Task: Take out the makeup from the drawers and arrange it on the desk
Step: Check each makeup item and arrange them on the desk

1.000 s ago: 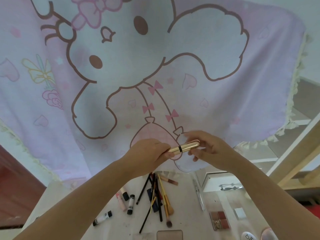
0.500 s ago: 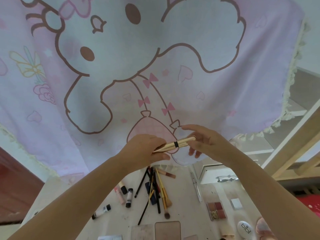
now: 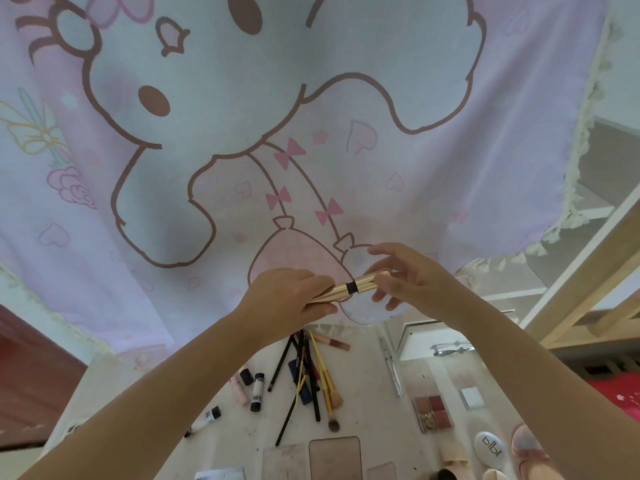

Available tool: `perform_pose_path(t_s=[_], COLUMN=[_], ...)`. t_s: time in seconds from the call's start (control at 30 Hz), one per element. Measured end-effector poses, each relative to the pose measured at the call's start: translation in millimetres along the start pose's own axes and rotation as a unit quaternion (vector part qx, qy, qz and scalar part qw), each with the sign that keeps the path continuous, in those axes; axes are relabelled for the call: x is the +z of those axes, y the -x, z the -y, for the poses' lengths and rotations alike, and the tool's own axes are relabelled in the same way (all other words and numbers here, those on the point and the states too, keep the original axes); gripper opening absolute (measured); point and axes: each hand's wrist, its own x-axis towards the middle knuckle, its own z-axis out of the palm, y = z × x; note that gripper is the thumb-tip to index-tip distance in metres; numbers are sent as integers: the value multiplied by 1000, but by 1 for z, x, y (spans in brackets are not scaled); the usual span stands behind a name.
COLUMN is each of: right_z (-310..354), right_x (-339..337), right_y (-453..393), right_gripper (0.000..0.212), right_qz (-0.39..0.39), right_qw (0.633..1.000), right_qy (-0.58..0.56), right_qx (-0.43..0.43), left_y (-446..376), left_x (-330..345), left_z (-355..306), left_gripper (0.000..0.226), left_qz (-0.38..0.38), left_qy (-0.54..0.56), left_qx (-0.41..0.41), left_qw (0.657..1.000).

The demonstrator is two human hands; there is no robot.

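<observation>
The left hand (image 3: 287, 296) is gripping one end of a gold tube (image 3: 346, 289) with curled fingers, while the right hand (image 3: 412, 282) is pinching the other end, its remaining fingers spread loosely. The tube is being held level, above the desk (image 3: 367, 382), before a pink cartoon curtain (image 3: 311, 133). Brushes (image 3: 311, 375), small tubes (image 3: 256, 389) and a palette (image 3: 431, 412) are lying below.

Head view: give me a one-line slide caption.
Both hands, left hand and right hand, hold a gold bundle bound with a black band above scattered makeup brushes on the desk.

2 bare, sleeveless forearms (image 3: 194, 372)
</observation>
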Motion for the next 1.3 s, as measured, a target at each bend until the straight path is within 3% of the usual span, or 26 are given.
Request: perform_pose_path(t_s=[0.07, 0.27, 0.33, 0.4, 0.47, 0.6, 0.67, 0.87, 1.0, 1.3], right_z=[-2, -24, -44, -67, -91, -135, -148, -182, -190, -219], right_x=[0, -7, -14, -19, -21, -6, 3, 19, 10, 28], right_y=[0, 11, 20, 33, 45, 53, 48, 51, 55, 64], right_gripper=[20, 33, 25, 12, 12, 38, 48, 49, 48, 60], right_qz=[-10, 11, -54, -170, -248, -214, -212, -240, -245, -161], right_qw=[999, 1000, 996, 977, 934, 873, 859, 814, 824, 882], right_qy=[40, 19, 21, 86, 238, 438, 466, 529, 510, 428], right_qx=[-2, 23, 64, 97, 97, 25, 9, -7, -16, 117], left_y=[-2, 0, 3, 9, 16, 23, 21, 15, 3, -4], left_x=[3, 30, 51, 81, 114, 176, 202, 260, 278, 292], left_z=[-1, -4, -6, -7, -10, -17, -19, -29, -37, -50], left_gripper=[19, 28, 29, 28, 28, 32, 35, 38, 34, 33], left_qz=[-3, 36, 71, 152, 232, 362, 379, 357, 328, 321], left_qy=[1, 60, 80, 84, 99, 151, 175, 238, 310, 308], left_qx=[10, -12, -50, -96, -127, -231, -298, -434, -516, -530], left_qw=[1000, 997, 993, 980, 959, 890, 858, 792, 728, 722])
